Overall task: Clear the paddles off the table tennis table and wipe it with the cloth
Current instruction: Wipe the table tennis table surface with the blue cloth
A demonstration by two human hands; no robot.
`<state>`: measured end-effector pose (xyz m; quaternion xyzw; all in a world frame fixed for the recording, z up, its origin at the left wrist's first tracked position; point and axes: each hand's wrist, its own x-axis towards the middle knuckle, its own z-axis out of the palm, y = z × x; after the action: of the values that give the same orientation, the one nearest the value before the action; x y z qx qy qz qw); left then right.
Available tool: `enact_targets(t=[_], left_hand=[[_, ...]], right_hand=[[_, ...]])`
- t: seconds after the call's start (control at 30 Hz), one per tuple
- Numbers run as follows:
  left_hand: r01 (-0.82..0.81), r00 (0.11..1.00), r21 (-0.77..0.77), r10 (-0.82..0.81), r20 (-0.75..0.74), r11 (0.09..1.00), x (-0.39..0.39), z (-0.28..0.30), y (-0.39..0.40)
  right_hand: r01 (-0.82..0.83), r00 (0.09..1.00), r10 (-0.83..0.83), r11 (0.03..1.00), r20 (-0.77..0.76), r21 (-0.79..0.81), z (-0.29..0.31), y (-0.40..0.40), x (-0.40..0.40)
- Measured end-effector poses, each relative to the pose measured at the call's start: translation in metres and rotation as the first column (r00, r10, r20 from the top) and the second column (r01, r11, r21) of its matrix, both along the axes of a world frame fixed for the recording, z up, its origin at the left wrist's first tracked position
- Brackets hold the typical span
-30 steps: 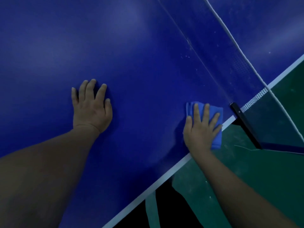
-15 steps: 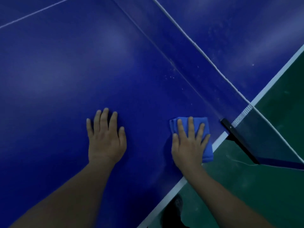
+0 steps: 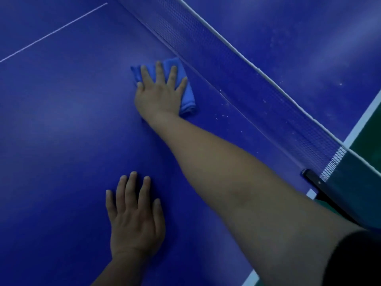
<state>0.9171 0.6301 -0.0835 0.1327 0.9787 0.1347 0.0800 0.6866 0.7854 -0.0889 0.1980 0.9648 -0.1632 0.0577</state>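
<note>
A: Logging from the remote station. Table fills the frame; I see no paddles on the visible part, so I judge we are in the wiping step. Net runs from top centre to the right edge.

B: Cloth?

A: Folded blue cloth, upper centre, just beside the net. Right hand lies flat on it, fingers straight and spread, pressing, not gripping. Left hand, lower centre, flat on bare table, holding nothing.

B: Advice?

A: Keep the palm flat; overlap strokes toward the white specks near the net.
</note>
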Motion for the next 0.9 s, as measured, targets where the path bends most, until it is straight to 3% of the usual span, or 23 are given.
enact_targets(t=[0.13,0.27,0.43,0.6,0.8,0.9], left_hand=[[0.013,1.0,-0.022,-0.013,-0.013,1.0,0.002,0.002,0.002],[0.003,1.0,-0.034,-0.003,0.019,0.999,0.004,0.001,0.001],[0.007,1.0,-0.034,-0.006,0.019,0.999,0.005,0.001,0.001],[-0.017,1.0,-0.018,0.017,0.021,1.0,0.005,-0.001,0.001],[-0.009,1.0,-0.02,0.01,0.022,1.0,0.005,0.001,0.001],[-0.011,1.0,-0.016,0.011,0.024,1.0,0.005,0.002,0.0]], right_hand=[[0.115,0.993,-0.111,0.989,-0.051,0.095,-0.003,0.066,0.088],[0.336,0.939,-0.342,0.937,0.043,0.098,0.003,0.113,0.207],[0.441,0.894,-0.447,0.889,0.027,0.119,0.0,0.085,0.184],[0.254,0.967,-0.254,0.964,-0.004,0.074,-0.003,0.077,0.143],[0.514,0.856,-0.517,0.847,-0.016,0.139,0.001,0.114,0.306],[0.563,0.819,-0.574,0.811,0.027,0.158,-0.001,0.107,0.331]])
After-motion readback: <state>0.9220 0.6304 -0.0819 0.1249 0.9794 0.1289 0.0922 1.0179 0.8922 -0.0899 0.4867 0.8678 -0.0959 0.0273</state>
